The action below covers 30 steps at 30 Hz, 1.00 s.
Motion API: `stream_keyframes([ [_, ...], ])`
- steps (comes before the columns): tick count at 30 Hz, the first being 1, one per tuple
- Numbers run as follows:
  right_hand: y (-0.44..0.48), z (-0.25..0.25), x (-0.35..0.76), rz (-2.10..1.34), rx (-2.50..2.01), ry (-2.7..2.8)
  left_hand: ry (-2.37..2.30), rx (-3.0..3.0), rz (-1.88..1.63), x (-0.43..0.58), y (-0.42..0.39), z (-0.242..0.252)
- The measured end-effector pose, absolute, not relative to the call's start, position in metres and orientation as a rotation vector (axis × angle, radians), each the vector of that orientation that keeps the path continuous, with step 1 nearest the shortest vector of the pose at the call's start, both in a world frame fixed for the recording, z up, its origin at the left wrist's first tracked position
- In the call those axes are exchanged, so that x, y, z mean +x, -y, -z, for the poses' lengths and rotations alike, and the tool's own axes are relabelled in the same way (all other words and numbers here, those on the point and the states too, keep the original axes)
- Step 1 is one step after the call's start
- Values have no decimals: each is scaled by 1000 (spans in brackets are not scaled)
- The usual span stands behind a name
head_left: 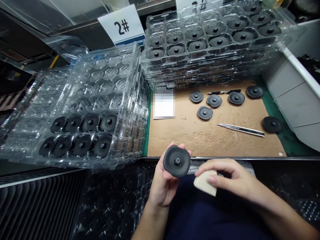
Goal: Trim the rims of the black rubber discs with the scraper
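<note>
My left hand (pixel 162 185) holds a black round disc part (pixel 177 161) with a small centre stud, face up, just below the table's front edge. My right hand (pixel 232 178) is closed on a small pale block (pixel 205 182), held right beside the disc. Both hands hover over my dark blue lap. Several loose black discs (pixel 214 100) lie on the cardboard sheet (pixel 190 133) further back.
A clear plastic tray (pixel 82 100) at left holds two rows of black discs. A stack of filled clear trays (pixel 215 40) stands at the back. A utility knife (pixel 241 129) and a pen (pixel 223 92) lie on the cardboard. A "2#" sign (pixel 122 26) stands behind.
</note>
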State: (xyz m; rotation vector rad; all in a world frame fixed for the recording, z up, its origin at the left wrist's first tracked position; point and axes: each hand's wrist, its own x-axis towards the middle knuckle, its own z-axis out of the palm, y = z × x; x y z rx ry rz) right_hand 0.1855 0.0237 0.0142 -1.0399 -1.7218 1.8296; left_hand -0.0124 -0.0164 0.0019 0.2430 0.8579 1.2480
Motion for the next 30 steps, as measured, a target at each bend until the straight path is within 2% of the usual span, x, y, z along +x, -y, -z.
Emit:
stream_keyframes([
  [4, -22, -19, 190, -1426, -1397, 1530, -825, 254, -1231, -6, 15, -6],
  [10, -34, -32, 160, -849, -1036, 1937, -931, 323, -1289, 2, 16, 0],
  [12, -32, -28, 160, -1004, -1037, 2018, -963, 279, -1301, -1, 17, 4],
  [14, -26, -18, 168, -1445, -1024, 1973, -935, 201, -1299, -5, 18, 8],
  [16, -17, -4, 180, -1789, -1055, 1752, -883, 128, -1305, -9, 17, 12],
  [17, -12, 4, 185, -1854, -1129, 1620, -863, 104, -1308, -9, 17, 14],
  [20, -3, 24, 194, -1815, -1383, 1386, -843, 81, -1302, -7, 13, 15],
  [24, -12, 19, 191, -1640, -1477, 1465, -851, 119, -1281, 0, 9, 11],
  [27, -24, -6, 176, -1350, -1406, 1599, -881, 163, -1276, 6, 10, 7],
  [30, -29, -25, 154, -1051, -1147, 1771, -933, 201, -1244, 10, 15, 6],
])
